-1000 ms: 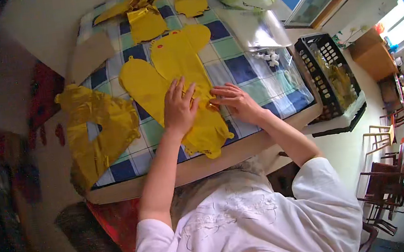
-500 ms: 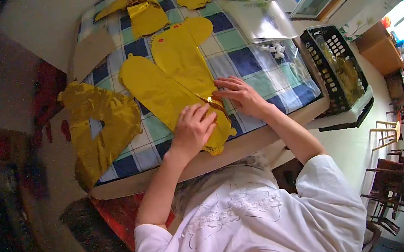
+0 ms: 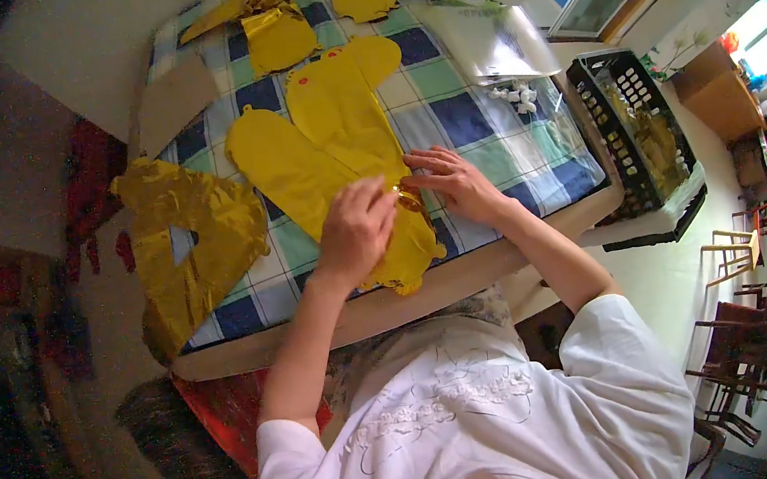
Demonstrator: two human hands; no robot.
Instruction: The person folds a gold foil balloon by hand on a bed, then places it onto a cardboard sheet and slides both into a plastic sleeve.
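A flat gold foil balloon [image 3: 346, 116] lies on a checked cloth, with a shiny folded spot near its lower part. My left hand [image 3: 356, 233] is over this balloon, fingers bent and slightly blurred, beside the fold; whether they pinch the foil does not show. My right hand [image 3: 458, 184] rests at the balloon's right edge, its fingers stretched out and apart, the tips touching the foil. To the left, a triangular gold foil balloon [image 3: 209, 203] with a small hole in its middle hangs partly over the table edge.
More gold foil pieces [image 3: 280, 38] lie at the far end of the checked cloth [image 3: 455, 118]. Clear plastic bags [image 3: 494, 42] and small white bits [image 3: 519, 96] are on the right. A black crate [image 3: 631, 126] stands beside the table; chairs [image 3: 745, 340] are farther right.
My left hand has lifted slightly and drawn its fingers together, shifting a little left and up. My right hand stays nearly in place at the foil's edge.
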